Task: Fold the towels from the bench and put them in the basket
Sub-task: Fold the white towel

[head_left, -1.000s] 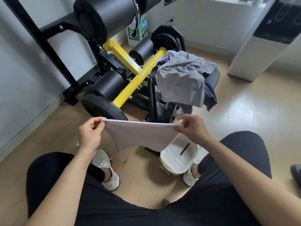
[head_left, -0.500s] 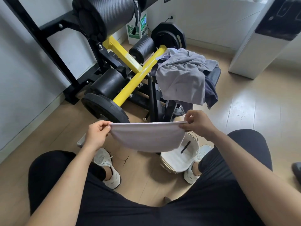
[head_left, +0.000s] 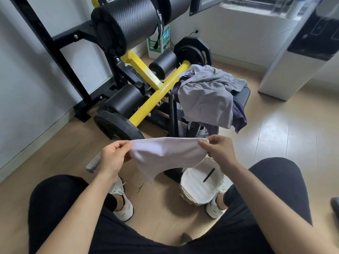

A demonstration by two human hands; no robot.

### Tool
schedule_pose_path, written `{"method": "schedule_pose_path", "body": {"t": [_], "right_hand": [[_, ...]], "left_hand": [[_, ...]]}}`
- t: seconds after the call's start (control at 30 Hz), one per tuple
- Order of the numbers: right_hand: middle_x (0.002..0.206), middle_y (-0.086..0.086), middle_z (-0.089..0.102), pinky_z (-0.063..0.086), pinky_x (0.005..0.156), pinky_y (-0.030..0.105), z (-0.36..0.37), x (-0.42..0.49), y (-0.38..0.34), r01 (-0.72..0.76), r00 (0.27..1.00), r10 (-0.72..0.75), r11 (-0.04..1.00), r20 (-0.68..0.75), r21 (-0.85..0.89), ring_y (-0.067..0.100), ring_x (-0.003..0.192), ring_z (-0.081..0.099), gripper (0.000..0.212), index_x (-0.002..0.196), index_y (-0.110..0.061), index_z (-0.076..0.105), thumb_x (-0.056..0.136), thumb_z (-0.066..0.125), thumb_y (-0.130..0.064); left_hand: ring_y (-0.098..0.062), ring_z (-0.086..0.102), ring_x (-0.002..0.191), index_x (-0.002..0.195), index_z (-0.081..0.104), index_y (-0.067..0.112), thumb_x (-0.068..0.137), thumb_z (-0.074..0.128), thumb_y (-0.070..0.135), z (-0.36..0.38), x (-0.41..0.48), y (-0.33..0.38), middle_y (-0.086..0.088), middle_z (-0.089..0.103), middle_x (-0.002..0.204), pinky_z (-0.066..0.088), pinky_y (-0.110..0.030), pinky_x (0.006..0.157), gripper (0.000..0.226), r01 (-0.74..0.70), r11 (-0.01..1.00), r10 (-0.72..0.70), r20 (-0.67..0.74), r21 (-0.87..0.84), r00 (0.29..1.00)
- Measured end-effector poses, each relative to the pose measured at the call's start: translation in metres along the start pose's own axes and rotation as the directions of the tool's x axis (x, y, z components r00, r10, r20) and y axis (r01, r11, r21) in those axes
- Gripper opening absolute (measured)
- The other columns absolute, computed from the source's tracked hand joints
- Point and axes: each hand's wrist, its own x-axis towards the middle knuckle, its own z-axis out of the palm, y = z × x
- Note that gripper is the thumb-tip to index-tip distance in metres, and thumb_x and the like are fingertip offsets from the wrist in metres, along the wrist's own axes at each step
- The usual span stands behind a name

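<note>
Two top corners of one white towel are pinched: our left hand nips one, and the cloth sags in the air above the floor, not yet folded flat. Below it the basket shows white inside; lining or folded towel, we cannot tell. Beyond, a grey heap waits on the bench. Our right hand pinches the other corner.

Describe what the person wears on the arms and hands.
Nothing shows on either: the bare left hand and bare right hand carry no glove, ring or watch; the left forearm and right forearm are sleeveless to the picture's lower edge.
</note>
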Motion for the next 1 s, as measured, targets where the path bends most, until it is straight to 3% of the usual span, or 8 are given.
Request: {"method": "schedule_pose_path", "body": {"t": [0.2,0.33,0.5,0.6,0.67,0.77,0.87,1.0], "right_hand": [[0.073,0.007,0.074,0.057,0.072,0.049,0.036,-0.026,-0.010,0.070,0.996,-0.070,0.997,0.050,0.018,0.017,0.066,0.064,0.014,0.081,-0.015,0.078,0.088,0.071,-0.025],[0.076,-0.002,0.076,0.056,0.067,0.036,0.057,-0.051,-0.019,0.120,0.980,-0.130,0.990,0.152,0.074,0.005,0.068,0.064,0.013,0.089,-0.016,0.079,0.092,0.068,-0.019],[0.087,-0.005,0.077,0.061,0.079,0.039,0.068,-0.069,-0.021,0.154,0.956,-0.170,0.984,0.238,0.085,0.015,0.085,0.072,0.012,0.099,-0.023,0.079,0.093,0.069,-0.024],[0.091,-0.006,0.074,0.060,0.077,0.037,0.071,-0.073,-0.018,0.207,0.953,-0.207,0.978,0.222,0.024,0.014,0.083,0.070,0.018,0.103,-0.026,0.077,0.086,0.077,-0.028],[0.091,-0.006,0.070,0.058,0.074,0.028,0.073,-0.073,-0.014,0.260,0.952,-0.247,0.964,0.183,-0.053,0.011,0.081,0.067,0.027,0.102,-0.024,0.076,0.079,0.083,-0.035],[0.086,-0.004,0.067,0.050,0.066,0.019,0.073,-0.069,-0.010,0.317,0.947,-0.302,0.934,0.107,-0.164,0.009,0.078,0.063,0.029,0.094,-0.018,0.074,0.074,0.087,-0.036],[0.083,-0.003,0.069,0.048,0.066,0.020,0.065,-0.065,-0.008,0.361,0.930,-0.343,0.922,0.132,-0.142,0.010,0.078,0.062,0.015,0.091,-0.017,0.076,0.079,0.084,-0.023],[0.089,-0.001,0.070,0.052,0.074,0.029,0.049,-0.057,-0.009,0.413,0.887,-0.376,0.905,0.267,-0.098,0.012,0.083,0.063,0.010,0.097,-0.015,0.077,0.088,0.076,-0.019]], "left_hand": [[-0.025,0.072,0.087,0.094,0.075,0.013,0.094,0.070,0.013,0.024,-0.024,-0.001,-0.010,0.077,0.086,0.059,-0.041,0.081,0.005,-0.028,0.998,0.032,0.103,-0.049,0.994],[-0.022,0.072,0.083,0.095,0.076,0.011,0.092,0.072,0.010,0.043,-0.044,0.002,-0.009,0.078,0.084,0.061,-0.037,0.076,0.005,-0.070,0.997,0.073,0.172,-0.023,0.982],[-0.031,0.076,0.089,0.090,0.081,0.018,0.090,0.076,0.014,0.054,-0.058,0.002,-0.010,0.079,0.088,0.063,-0.050,0.081,0.006,-0.125,0.992,0.122,0.237,-0.001,0.964],[-0.028,0.077,0.092,0.092,0.083,0.022,0.092,0.074,0.017,0.055,-0.061,0.001,-0.007,0.080,0.090,0.062,-0.052,0.085,0.010,-0.151,0.988,0.142,0.252,0.015,0.957],[-0.027,0.076,0.097,0.098,0.083,0.021,0.099,0.066,0.022,0.057,-0.065,0.002,-0.008,0.080,0.096,0.061,-0.051,0.090,0.017,-0.124,0.992,0.119,0.310,-0.006,0.943],[-0.021,0.073,0.107,0.108,0.080,0.019,0.100,0.050,0.038,0.057,-0.070,0.004,-0.003,0.079,0.107,0.058,-0.039,0.095,0.037,-0.095,0.995,0.080,0.439,0.013,0.895],[-0.018,0.071,0.105,0.108,0.080,0.020,0.095,0.051,0.038,0.052,-0.064,0.004,0.003,0.078,0.108,0.057,-0.028,0.088,0.036,-0.239,0.968,0.170,0.509,0.072,0.844],[-0.013,0.069,0.086,0.109,0.079,0.024,0.085,0.071,0.033,0.037,-0.047,0.003,0.008,0.074,0.099,0.058,-0.027,0.074,0.027,-0.520,0.813,0.410,0.375,0.263,0.831]]}}
